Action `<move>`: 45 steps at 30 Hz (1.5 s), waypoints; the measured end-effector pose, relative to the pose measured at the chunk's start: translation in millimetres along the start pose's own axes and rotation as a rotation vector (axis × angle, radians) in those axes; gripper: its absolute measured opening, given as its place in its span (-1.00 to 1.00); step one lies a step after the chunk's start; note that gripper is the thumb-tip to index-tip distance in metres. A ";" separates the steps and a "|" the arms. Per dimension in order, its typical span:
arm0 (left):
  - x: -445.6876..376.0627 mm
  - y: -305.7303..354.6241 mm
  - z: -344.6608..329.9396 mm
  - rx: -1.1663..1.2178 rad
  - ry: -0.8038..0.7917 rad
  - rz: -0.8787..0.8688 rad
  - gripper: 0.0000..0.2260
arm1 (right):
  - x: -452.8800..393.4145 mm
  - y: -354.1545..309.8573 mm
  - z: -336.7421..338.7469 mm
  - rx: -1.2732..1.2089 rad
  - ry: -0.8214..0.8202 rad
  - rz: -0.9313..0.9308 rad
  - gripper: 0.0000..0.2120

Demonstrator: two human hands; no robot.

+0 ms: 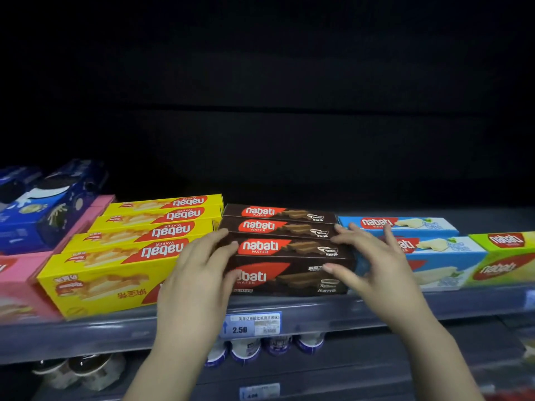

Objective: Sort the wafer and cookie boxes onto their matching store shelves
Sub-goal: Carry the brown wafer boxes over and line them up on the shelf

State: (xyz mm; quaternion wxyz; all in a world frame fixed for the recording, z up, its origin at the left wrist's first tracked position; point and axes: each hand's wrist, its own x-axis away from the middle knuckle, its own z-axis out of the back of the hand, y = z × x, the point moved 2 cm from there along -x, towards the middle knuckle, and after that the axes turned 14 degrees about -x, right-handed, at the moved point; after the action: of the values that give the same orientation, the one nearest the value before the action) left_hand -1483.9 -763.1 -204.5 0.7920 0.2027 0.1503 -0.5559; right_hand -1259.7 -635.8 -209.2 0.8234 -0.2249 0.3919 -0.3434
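Shelf [376, 306] of wafer boxes, seen from above and in front; at centre frame we see the front brown box [289, 266] of a row of three brown Nabati boxes, standing at the shelf's front edge. Left hand [194, 273] wraps the box's left end, fingers curled over its top edge and thumb on its front face; right hand [373, 264] holds the right end likewise, fingers spread over the top and thumb pressed to the front. Left of centre we note the yellow boxes [124, 256], their print upside down, touching the brown row; further left lie pink boxes [17, 273] and, in the upper left, blue cookie boxes [43, 215]. Right of the brown row stand light blue boxes [440, 253], then a green box [506, 256] at the frame's right edge. Below the shelf's front rail we read a price tag [252, 325] marked 2.50; small cups [260, 347] sit on the level beneath.
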 end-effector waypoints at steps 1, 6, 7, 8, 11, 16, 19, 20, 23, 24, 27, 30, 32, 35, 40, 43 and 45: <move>0.6 1.8 0.1 -0.053 0.014 -0.013 -0.56 | -0.4 0.6 -1.2 0.054 -0.025 0.009 -0.46; -13.0 5.9 5.4 -0.127 0.048 -0.168 -0.35 | -4.4 -2.5 3.4 0.210 -0.157 0.004 -0.19; -18.6 7.8 6.3 -0.167 -0.005 -0.207 -0.29 | -6.4 -4.2 3.4 0.212 -0.154 0.017 -0.19; -24.6 9.9 6.3 -0.198 -0.084 -0.221 -0.25 | -8.1 -5.9 2.6 0.215 -0.156 0.027 -0.21; -32.7 9.9 -3.9 -0.210 -0.174 -0.179 -0.25 | -12.6 -9.6 -2.6 0.236 -0.187 0.044 -0.30; -29.5 0.5 -8.8 -0.131 -0.046 -0.192 -0.35 | -20.4 -9.2 1.7 0.187 -0.200 0.061 -0.41; -25.4 3.4 -4.3 -0.146 0.009 -0.214 -0.35 | -23.9 -4.7 7.5 0.127 -0.233 0.054 -0.41; -24.3 3.4 -3.1 -0.155 0.016 -0.223 -0.35 | -24.6 -4.1 8.5 0.117 -0.242 0.057 -0.41; -31.7 4.0 6.6 -0.152 -0.058 -0.224 -0.25 | -26.2 -7.3 8.3 0.160 -0.282 0.075 -0.30; -40.0 4.0 10.1 -0.127 -0.115 -0.218 -0.21 | -27.3 -8.2 7.2 0.191 -0.301 0.074 -0.23; -69.6 7.5 10.6 -0.019 -0.297 -0.263 -0.10 | -28.9 -11.3 3.2 0.264 -0.334 0.043 -0.17; -90.2 9.4 0.3 -0.007 -0.528 -0.264 -0.03 | -29.6 -13.1 1.1 0.201 -0.302 0.027 -0.24; -93.3 6.4 -6.2 -0.046 -0.620 -0.285 0.01 | -29.5 -12.5 0.8 0.187 -0.287 0.030 -0.26; -96.1 1.0 -5.6 -0.104 -0.667 -0.327 0.08 | -30.8 -13.6 1.0 0.201 -0.272 0.030 -0.26; -106.8 1.1 -5.4 -0.108 -0.683 -0.373 -0.01 | -33.0 -15.7 2.9 0.220 -0.306 0.005 -0.26; -111.1 3.1 -9.3 -0.081 -0.716 -0.366 0.00 | -41.6 -25.1 2.7 0.292 -0.391 0.002 -0.10; -114.2 3.0 -11.2 -0.151 -0.732 -0.406 0.06 | -57.3 -29.1 -0.1 0.353 -0.472 0.004 0.08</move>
State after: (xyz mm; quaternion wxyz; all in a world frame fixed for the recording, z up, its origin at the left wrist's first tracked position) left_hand -1519.7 -663.1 -160.9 0.6800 -0.1006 -0.0638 -0.7234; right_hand -1297.3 -612.6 -162.5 0.9188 -0.1510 0.1243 -0.3427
